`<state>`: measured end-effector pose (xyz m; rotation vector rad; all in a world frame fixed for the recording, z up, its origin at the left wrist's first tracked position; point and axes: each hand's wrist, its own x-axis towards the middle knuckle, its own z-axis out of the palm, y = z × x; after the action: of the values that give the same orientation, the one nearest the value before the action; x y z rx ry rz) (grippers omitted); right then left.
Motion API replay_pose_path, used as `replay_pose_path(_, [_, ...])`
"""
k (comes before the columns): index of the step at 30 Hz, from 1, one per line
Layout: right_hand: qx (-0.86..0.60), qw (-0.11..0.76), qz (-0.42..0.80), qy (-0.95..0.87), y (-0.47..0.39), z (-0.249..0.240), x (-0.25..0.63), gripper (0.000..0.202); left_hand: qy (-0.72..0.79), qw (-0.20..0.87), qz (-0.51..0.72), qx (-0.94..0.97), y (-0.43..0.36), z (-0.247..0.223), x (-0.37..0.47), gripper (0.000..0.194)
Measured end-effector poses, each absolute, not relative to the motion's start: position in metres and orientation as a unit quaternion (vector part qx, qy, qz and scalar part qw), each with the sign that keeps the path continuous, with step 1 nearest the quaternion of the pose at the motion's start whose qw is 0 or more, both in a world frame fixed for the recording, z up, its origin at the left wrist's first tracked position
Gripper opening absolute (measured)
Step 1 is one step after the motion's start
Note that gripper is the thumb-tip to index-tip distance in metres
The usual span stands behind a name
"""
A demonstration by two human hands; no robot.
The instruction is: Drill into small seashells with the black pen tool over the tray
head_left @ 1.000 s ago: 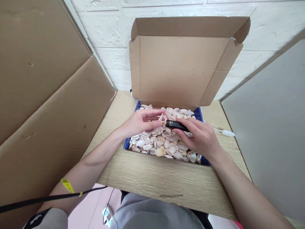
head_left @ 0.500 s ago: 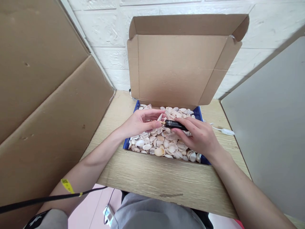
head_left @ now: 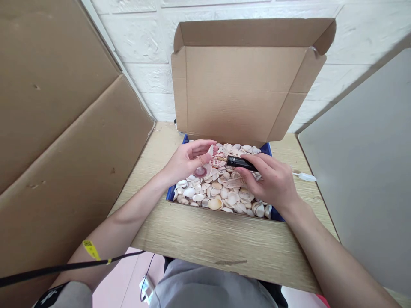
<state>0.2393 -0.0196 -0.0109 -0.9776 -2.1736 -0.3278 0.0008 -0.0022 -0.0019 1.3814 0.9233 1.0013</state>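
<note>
My left hand [head_left: 184,160] is pinching a pale seashell [head_left: 210,150] on edge between thumb and fingers, above the shells. In my right hand [head_left: 272,177] is a black mini electric drill [head_left: 238,162], gripped by its barrel and lying nearly level. Its brass-coloured tip [head_left: 221,158] points left toward the held shell, with a small gap between. Under both hands is a shallow cardboard box with blue sides [head_left: 276,214], full of loose white and pinkish shells [head_left: 215,203]. A reddish patterned shell [head_left: 201,172] lies below my left thumb.
The box's open lid [head_left: 239,85] stands up at the back against the white brick wall [head_left: 141,81]. A tall cardboard panel [head_left: 64,141] closes the left, a grey panel [head_left: 362,162] the right. A white cable piece [head_left: 305,176] lies right of the box on the wooden table [head_left: 205,235].
The drill has drawn back to the right, its brass tip now apart from the shell. My left hand has risen slightly and shifted left with the shell, uncovering the reddish shells.
</note>
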Motion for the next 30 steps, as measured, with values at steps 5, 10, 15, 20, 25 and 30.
replay_pose_path(5, [-0.396,0.367,-0.123,-0.833,-0.02,-0.0107,0.2393,0.019,0.394,0.561,0.437,0.582,-0.0013,-0.0037,-0.0007,0.048])
replay_pose_path(10, [-0.424,0.367,-0.115,-0.82,-0.0199,-0.0123,0.2402,0.019,0.391,0.583,0.432,0.566,-0.0001,-0.0038,-0.0022,0.049])
replay_pose_path(15, [-0.418,0.371,-0.115,-0.821,-0.0194,-0.0124,0.2401,0.019,0.383,0.595,0.409,0.576,-0.0007,-0.0037,-0.0029,0.046])
replay_pose_path(20, [-0.425,0.368,-0.113,-0.819,-0.0193,-0.013,0.2407,0.02,0.363,0.638,0.412,0.54,-0.001,-0.006,-0.0031,0.043])
replay_pose_path(25, [-0.428,0.367,-0.111,-0.818,-0.019,-0.0132,0.2413,0.02,0.341,0.672,0.42,0.506,-0.0012,-0.0055,-0.0015,0.039])
replay_pose_path(30, [-0.432,0.372,-0.104,-0.815,-0.0177,-0.0142,0.2413,0.02,0.339,0.678,0.422,0.497,-0.0006,-0.0042,-0.001,0.038])
